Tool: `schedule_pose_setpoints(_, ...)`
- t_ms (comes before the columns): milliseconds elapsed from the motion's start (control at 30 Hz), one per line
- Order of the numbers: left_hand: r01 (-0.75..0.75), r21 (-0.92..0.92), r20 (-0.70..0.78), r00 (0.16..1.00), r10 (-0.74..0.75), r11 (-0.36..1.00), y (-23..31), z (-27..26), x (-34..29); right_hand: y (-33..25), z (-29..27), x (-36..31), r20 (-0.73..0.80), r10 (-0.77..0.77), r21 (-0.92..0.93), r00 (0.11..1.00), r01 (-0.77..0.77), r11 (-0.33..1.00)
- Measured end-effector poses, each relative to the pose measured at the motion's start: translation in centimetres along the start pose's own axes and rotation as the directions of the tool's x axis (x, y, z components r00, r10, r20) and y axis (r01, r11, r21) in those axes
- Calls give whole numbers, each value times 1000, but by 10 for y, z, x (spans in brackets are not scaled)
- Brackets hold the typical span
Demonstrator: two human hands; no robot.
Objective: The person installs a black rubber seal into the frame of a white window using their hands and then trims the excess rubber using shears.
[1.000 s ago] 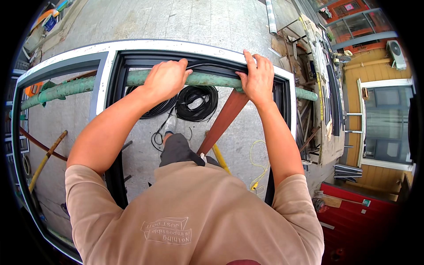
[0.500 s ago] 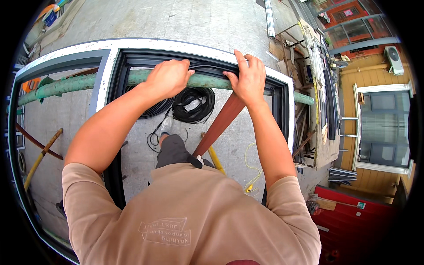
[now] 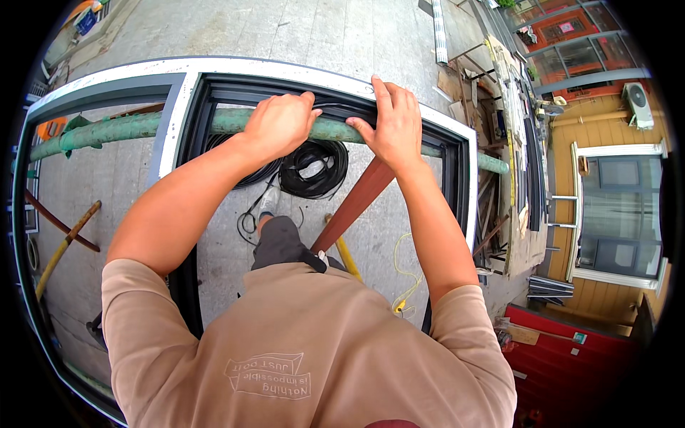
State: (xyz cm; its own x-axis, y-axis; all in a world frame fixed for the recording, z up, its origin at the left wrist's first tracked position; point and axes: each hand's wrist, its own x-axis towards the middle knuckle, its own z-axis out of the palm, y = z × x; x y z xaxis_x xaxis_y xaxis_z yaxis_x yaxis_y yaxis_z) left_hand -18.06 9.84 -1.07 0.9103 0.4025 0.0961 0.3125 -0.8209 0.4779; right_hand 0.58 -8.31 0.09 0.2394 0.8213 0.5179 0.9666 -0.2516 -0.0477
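A large window frame (image 3: 260,69), white on its outer face and dark inside, lies across in front of me. Along the inner groove of its far bar runs a thin black rubber strip (image 3: 332,106). My left hand (image 3: 280,125) is closed at this groove, thumb and forefinger pinched on the strip; the exact grip is partly hidden. Just to its right, my right hand (image 3: 396,125) rests with fingers stretched over the far bar and thumb held apart. A coil of black rubber strip (image 3: 335,170) lies on the floor below, seen through the frame.
A green pipe (image 3: 114,135) passes beneath the frame. A reddish-brown bar (image 3: 351,207) slants below my right forearm, near a yellow pole (image 3: 346,248) and a yellow cord (image 3: 410,285). A cluttered bench (image 3: 515,157) stands at right, beside a red panel (image 3: 564,357).
My right hand has shifted slightly left along the far bar, its thumb lifting off the inner edge. My left hand has edged a little to the right.
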Motion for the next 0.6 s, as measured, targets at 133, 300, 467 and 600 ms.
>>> schedule_pose_setpoints(133, 33, -29, -3, 999, -34, 999, 3, -1, -1, -11, 15, 4, -74, 30, -50, 997, -33, 998)
schedule_pose_setpoints(300, 107, -73, -8, 994, -107, 992, 7, -1, 3, -5, 23, 0, -139, -8, -93, 990, -5, 996)
schedule_pose_setpoints(467, 113, -108, -22, 993, -116, 988, 4, 1, 4, -10, 18, 5, -125, -3, -80, 992, -7, 997)
schedule_pose_setpoints(600, 128, -120, -40, 990, -134, 984, 2, 4, 5, -29, 20, 18, -93, -29, -55, 995, 24, 998)
